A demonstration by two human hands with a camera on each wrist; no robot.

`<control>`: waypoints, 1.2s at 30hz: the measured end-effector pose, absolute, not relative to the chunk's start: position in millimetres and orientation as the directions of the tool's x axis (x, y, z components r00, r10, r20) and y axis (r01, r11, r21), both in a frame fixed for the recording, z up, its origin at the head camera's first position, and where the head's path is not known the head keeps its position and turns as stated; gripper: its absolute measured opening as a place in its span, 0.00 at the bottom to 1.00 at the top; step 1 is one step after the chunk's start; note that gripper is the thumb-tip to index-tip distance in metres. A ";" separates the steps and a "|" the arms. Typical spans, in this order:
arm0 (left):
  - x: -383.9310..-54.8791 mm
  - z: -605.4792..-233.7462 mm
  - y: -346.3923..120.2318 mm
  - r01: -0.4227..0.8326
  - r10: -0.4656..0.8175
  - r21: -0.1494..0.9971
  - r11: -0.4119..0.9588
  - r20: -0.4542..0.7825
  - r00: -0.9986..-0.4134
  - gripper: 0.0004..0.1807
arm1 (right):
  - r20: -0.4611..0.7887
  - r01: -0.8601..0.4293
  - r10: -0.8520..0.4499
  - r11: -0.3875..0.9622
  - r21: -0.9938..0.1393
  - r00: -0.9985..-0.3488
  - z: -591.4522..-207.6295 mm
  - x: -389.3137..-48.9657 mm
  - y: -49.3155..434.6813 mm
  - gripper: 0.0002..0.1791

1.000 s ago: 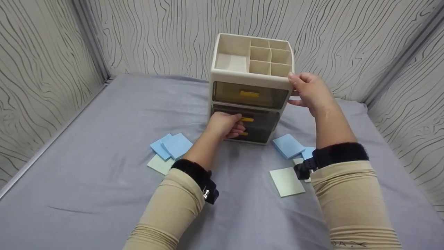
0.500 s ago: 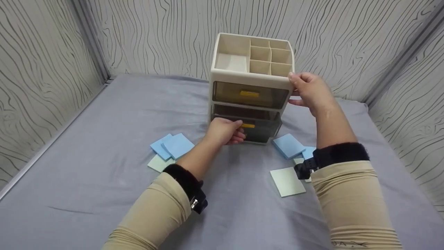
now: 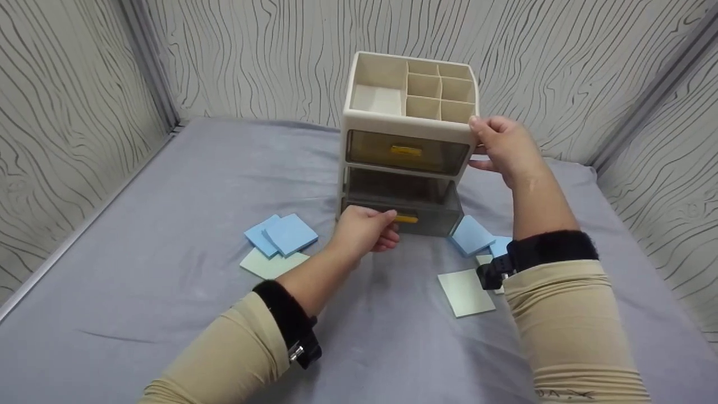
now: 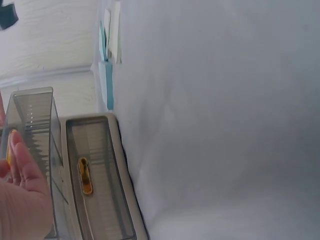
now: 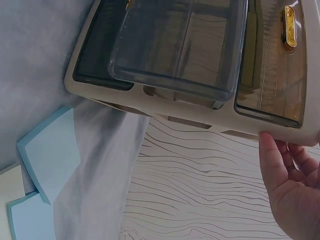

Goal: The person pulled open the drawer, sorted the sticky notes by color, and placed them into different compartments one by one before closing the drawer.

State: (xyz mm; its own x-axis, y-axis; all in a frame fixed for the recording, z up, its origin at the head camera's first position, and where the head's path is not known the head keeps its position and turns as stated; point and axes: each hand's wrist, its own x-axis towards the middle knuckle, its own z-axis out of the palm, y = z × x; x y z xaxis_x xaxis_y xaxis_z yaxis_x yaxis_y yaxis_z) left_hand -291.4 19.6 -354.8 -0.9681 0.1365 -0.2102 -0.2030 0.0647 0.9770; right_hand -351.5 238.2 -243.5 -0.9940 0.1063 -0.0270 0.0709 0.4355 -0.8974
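Left hand [image 3: 364,233] on an open middle drawer [image 3: 432,223]

From my remote post I see the left hand pinching the drawer's yellow handle [image 3: 406,219] between thumb and fingers, the drawer jutting toward the near side. The right hand [image 3: 505,147] grips the cream cabinet [image 3: 406,120] at its upper right front edge, thumb in front, fingers along the side. The cabinet stands upright at the far side of the grey cloth [image 3: 140,224]. Its top drawer [image 3: 367,148] is closed, and my left wrist view shows the bottom drawer [image 4: 102,200] closed too. Left of the left hand, two overlapping blue pads [image 3: 290,234] lie partly over pale green paper [image 3: 269,262]. On the right I have a blue pad [image 3: 472,235] and, nearer, a pale green pad [image 3: 466,293].
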 end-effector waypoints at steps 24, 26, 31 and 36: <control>-258.3 -363.1 14.0 -0.175 0.172 0.981 0.089 -0.188 -0.967 0.16 | -0.023 0.076 0.126 0.434 -0.898 -0.992 -243.0 -351.4 237.5 0.28; -258.5 -363.6 14.1 -0.174 0.174 0.980 0.092 -0.188 -0.967 0.16 | -0.020 0.074 0.127 0.436 -0.897 -0.992 -243.1 -351.2 237.7 0.28; -258.8 -363.7 13.2 -0.166 0.191 0.980 0.111 -0.185 -0.964 0.17 | -0.018 0.070 0.122 0.438 -0.896 -0.992 -243.4 -350.5 238.4 0.29; -258.5 -364.2 9.2 -0.140 0.249 0.974 0.176 -0.182 -0.951 0.14 | -0.018 0.068 0.119 0.431 -0.900 -0.993 -243.4 -350.4 238.1 0.28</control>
